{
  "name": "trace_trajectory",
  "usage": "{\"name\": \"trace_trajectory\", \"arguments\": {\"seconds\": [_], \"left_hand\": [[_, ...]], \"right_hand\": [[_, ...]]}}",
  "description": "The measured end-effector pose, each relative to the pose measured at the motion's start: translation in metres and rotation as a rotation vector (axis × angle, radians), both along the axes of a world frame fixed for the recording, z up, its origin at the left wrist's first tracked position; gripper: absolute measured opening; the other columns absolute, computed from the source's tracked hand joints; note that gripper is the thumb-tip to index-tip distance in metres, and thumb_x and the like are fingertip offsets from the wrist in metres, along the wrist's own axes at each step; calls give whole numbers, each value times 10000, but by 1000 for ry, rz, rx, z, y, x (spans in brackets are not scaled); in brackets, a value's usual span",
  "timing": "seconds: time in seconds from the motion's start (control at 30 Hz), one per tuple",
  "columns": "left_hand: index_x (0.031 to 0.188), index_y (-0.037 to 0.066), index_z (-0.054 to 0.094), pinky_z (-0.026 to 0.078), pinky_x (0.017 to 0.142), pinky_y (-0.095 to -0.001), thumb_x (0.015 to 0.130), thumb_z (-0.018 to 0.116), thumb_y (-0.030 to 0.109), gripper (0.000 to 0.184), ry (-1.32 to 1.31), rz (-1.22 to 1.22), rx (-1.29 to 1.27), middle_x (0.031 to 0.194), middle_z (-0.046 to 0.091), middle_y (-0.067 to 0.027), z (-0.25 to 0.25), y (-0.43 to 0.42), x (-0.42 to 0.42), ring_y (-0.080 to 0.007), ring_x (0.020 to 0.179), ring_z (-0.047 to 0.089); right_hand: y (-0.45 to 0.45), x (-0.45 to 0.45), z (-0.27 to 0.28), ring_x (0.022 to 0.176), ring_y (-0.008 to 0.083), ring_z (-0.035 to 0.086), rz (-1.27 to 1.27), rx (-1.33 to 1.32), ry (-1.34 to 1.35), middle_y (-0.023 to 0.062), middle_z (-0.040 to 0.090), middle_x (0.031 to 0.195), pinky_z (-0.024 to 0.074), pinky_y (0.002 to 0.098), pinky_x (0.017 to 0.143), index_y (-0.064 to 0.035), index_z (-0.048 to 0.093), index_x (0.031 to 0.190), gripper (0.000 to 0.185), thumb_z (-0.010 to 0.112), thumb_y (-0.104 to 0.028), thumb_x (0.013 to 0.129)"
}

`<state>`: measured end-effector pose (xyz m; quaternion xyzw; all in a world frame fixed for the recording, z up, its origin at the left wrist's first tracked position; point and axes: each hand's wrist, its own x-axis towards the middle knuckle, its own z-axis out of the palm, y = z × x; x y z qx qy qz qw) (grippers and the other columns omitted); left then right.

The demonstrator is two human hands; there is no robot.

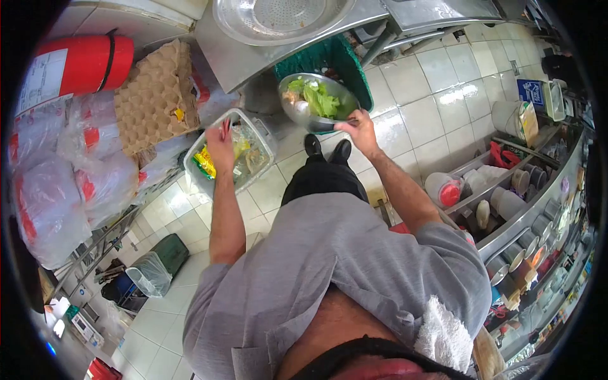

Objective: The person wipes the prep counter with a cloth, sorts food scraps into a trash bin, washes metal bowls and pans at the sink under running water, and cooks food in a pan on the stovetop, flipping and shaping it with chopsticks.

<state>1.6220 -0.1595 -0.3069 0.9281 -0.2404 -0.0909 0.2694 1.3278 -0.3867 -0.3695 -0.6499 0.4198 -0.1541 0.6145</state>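
Observation:
My right hand [361,134] grips the rim of a metal bowl [347,101], which is tilted over a green bin [362,81]. Green lettuce leaves [320,99] and pale scraps lie inside the bowl. On the other side, my left hand [220,144] is above a clear plastic bin [267,136]. Its fingers are closed on a small dark red item [225,129] too small to name. Yellow wrappers [205,163] and other waste show inside the clear bin.
A metal counter [237,54] holds a large perforated bowl [285,19]. Egg trays [155,95] and plastic-wrapped packages [47,196] stand at the left. Shelves with containers [508,204] line the right. Black shoes [341,151] stand on the tiled floor [430,120].

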Motion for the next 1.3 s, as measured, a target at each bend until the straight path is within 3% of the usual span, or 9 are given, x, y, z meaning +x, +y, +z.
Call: {"name": "trace_trajectory", "arguments": {"seconds": [0.13,0.2,0.37,0.6,0.8,0.9,1.03,1.13,1.3], "left_hand": [[952,25,490,471,729,-392,777,651,216,305,110,49,98,845,572,-142,-76,110,34,-313,823,575],[974,42,500,472,749,-413,755,670,270,359,253,41,-57,902,581,-146,-101,144,42,-335,876,570],[967,22,528,437,817,-435,612,745,434,585,50,335,574,947,545,-173,-93,175,34,-349,919,532],[798,-20,630,457,754,-437,669,722,306,362,107,188,797,825,623,-202,-80,187,23,-349,832,565],[768,-19,633,476,731,-357,725,676,192,220,223,111,259,802,640,-168,-85,178,22,-294,793,603],[906,-1,597,481,697,-292,789,646,174,216,397,34,-27,879,627,-121,-49,105,-9,-204,766,604],[1039,32,561,481,705,-276,851,607,222,271,627,-92,-130,936,619,-80,-17,11,-52,-163,797,591],[1143,50,502,488,730,-322,864,589,314,394,918,-98,-170,1076,569,-87,1,-40,-87,-181,908,570],[1367,115,241,468,774,-515,841,523,519,721,1531,119,-421,1409,257,-96,13,-118,-132,-358,1159,413]], "right_hand": [[-21,34,-47,1030,301,526,-331,1067,-222,160,430,1257,523,418,783,-38,365,1286,796,511,-635,779],[-17,47,-47,1091,318,476,-387,1089,-259,146,394,1291,512,445,806,-74,315,1323,812,482,-653,778],[-12,64,-59,1178,359,394,-515,1233,-383,116,304,1364,479,503,863,-152,226,1377,822,392,-696,782],[-18,71,-50,1191,394,371,-647,1319,-570,133,288,1369,459,529,876,-138,234,1370,862,361,-735,761],[-11,11,-130,1167,363,363,-1060,1624,-285,107,315,1333,454,527,814,-176,281,1344,833,283,-772,762],[0,14,-126,1202,386,315,-797,1211,-235,150,271,1350,494,544,756,-160,281,1333,812,385,-732,765],[-10,23,-91,917,256,582,-443,765,115,133,558,1108,537,363,692,-21,515,1154,769,536,-669,740],[-16,6,-37,954,301,559,11,-79,414,241,527,1073,502,380,704,24,567,1008,674,742,-515,643],[-43,-56,82,960,441,503,249,-428,268,254,400,1073,440,432,843,-54,557,909,626,778,-515,547]]}}
